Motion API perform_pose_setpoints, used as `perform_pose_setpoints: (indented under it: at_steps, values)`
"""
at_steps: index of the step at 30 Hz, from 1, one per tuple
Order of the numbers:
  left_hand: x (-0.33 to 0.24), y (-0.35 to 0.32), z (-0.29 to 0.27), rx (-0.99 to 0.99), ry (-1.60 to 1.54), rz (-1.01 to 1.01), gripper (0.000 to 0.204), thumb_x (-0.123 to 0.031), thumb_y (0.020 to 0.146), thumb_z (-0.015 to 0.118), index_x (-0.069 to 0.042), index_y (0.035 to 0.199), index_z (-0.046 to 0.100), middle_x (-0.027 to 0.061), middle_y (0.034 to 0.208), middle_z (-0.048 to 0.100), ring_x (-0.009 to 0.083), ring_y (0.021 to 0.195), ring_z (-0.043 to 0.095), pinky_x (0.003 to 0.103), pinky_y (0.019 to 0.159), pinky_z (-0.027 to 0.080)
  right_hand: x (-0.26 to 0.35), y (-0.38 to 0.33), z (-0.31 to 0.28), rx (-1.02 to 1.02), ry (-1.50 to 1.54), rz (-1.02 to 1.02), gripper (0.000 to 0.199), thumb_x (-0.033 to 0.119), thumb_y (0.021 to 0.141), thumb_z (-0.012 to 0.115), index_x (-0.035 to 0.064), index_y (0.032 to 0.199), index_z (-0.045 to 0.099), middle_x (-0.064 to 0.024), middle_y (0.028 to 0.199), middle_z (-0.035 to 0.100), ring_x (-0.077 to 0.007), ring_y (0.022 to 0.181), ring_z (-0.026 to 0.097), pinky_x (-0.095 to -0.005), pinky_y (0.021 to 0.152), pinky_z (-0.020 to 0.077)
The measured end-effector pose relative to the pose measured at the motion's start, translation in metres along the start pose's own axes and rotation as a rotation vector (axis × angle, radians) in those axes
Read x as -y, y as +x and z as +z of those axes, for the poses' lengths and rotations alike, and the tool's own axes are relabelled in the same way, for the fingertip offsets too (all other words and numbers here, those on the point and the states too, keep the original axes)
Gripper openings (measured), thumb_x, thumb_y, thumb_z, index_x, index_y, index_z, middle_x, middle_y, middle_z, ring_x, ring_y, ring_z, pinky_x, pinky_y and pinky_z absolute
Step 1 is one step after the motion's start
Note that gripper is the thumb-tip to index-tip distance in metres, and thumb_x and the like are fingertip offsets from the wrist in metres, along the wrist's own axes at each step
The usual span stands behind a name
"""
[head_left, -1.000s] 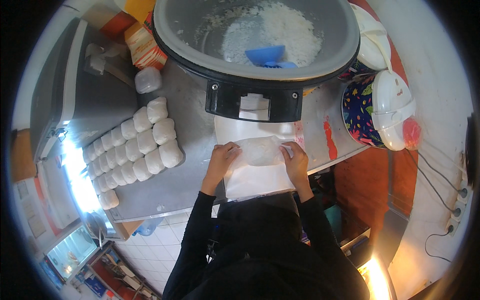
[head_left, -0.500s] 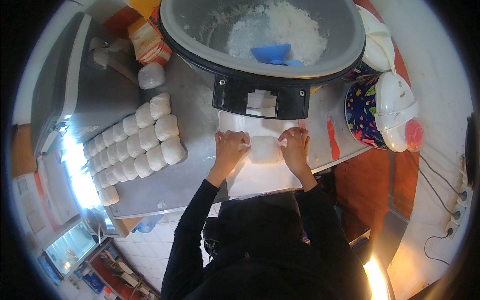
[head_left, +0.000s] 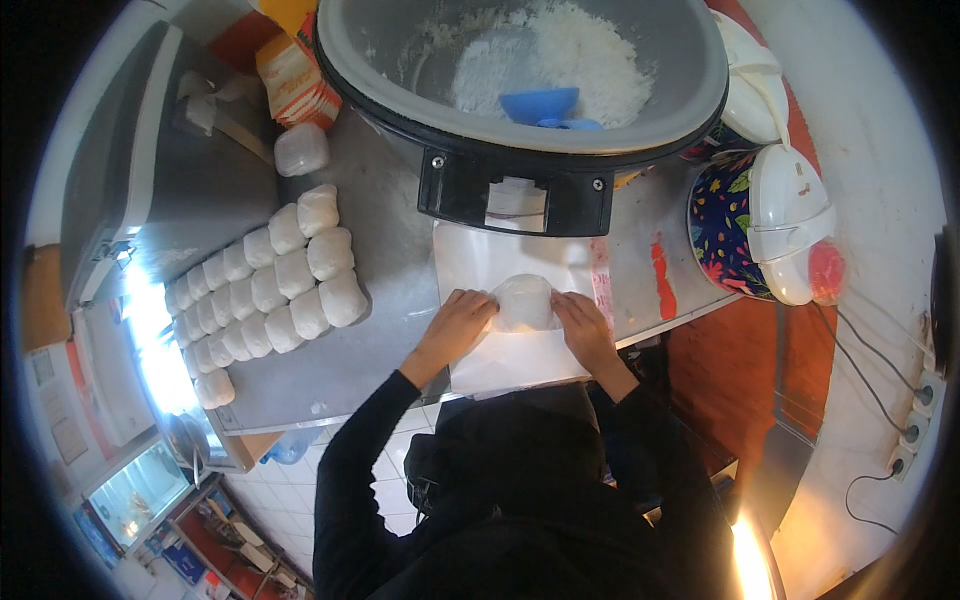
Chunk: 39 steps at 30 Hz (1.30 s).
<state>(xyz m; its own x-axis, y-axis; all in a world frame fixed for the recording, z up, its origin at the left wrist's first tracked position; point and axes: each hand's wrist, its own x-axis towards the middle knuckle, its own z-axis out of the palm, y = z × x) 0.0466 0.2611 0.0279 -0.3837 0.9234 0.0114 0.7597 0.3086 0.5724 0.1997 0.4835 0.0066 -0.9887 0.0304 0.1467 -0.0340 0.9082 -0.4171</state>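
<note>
A white rice ball wrapped in clear plastic (head_left: 524, 301) lies on a white sheet (head_left: 500, 262) spread on the metal counter (head_left: 390, 250). My left hand (head_left: 459, 323) presses its left side and my right hand (head_left: 585, 325) presses its right side, both cupped around it. Beyond them stands a very large grey cooker pot (head_left: 520, 90) holding white rice and a blue scoop (head_left: 542, 105).
Several wrapped white rice balls (head_left: 268, 290) lie in rows at the left of the counter. One more wrapped ball (head_left: 300, 150) sits near an orange carton (head_left: 295, 80). A flowered pot with a white lid (head_left: 765, 225) stands at the right. Cables run along the right wall.
My hands have drawn the flat plastic together around the rice into a rounded ball and now cup it from both sides.
</note>
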Motion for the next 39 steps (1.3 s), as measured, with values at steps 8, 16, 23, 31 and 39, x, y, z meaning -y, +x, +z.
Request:
perform_pose_setpoints:
  at_steps: [8, 16, 23, 31, 39]
  values:
    - [0.033, -0.002, -0.02, 0.171, -0.097, 0.149, 0.032, -0.02, 0.087, 0.061, -0.01, 0.117, 0.061, 0.0059, 0.109, 0.064, 0.0283, 0.099, 0.056, 0.036, 0.091, 0.042, -0.028, -0.003, -0.024, 0.176, 0.021, -0.259, 0.038, 0.006, 0.079, 0.056, 0.0012, 0.117, 0.057, -0.0152, 0.118, 0.058, -0.0312, 0.115, 0.053, -0.0405, 0.1, 0.0422]
    - [0.042, 0.041, -0.01, 0.24, -0.22, -0.198, 0.019, -0.017, 0.088, 0.06, -0.012, 0.105, 0.063, 0.0115, 0.097, 0.065, 0.0331, 0.088, 0.057, 0.041, 0.089, 0.041, -0.017, 0.068, -0.033, 0.406, 0.179, 0.13, 0.028, 0.005, 0.078, 0.057, 0.0041, 0.105, 0.053, -0.0194, 0.094, 0.06, -0.0341, 0.097, 0.056, -0.0451, 0.086, 0.0406]
    - [0.007, 0.03, 0.009, -0.307, -0.464, -0.176, 0.022, -0.009, 0.084, 0.063, -0.006, 0.106, 0.06, 0.0098, 0.09, 0.065, 0.0282, 0.088, 0.061, 0.036, 0.087, 0.043, 0.006, 0.049, -0.028, 0.13, 0.086, 0.093, 0.037, 0.004, 0.07, 0.066, 0.0045, 0.104, 0.051, -0.0163, 0.096, 0.055, -0.034, 0.096, 0.054, -0.0472, 0.086, 0.0398]
    - [-0.013, 0.031, 0.051, -0.291, -1.489, -0.633, 0.019, -0.008, 0.093, 0.059, 0.005, 0.106, 0.057, 0.0096, 0.102, 0.063, 0.0123, 0.086, 0.059, 0.022, 0.077, 0.047, 0.009, 0.005, 0.007, -0.029, 0.397, 0.076, 0.042, -0.01, 0.058, 0.063, -0.0002, 0.097, 0.051, -0.016, 0.097, 0.052, -0.0349, 0.091, 0.055, -0.0386, 0.075, 0.0479]
    - [-0.048, 0.034, 0.038, -0.591, -0.684, -0.688, 0.02, -0.01, 0.09, 0.062, 0.001, 0.106, 0.057, 0.014, 0.097, 0.062, 0.0231, 0.088, 0.061, 0.032, 0.077, 0.048, 0.009, 0.009, 0.005, -0.069, 0.383, 0.038, 0.04, -0.009, 0.058, 0.062, 0.0003, 0.095, 0.053, -0.0141, 0.095, 0.054, -0.0347, 0.087, 0.057, -0.0393, 0.073, 0.0497]
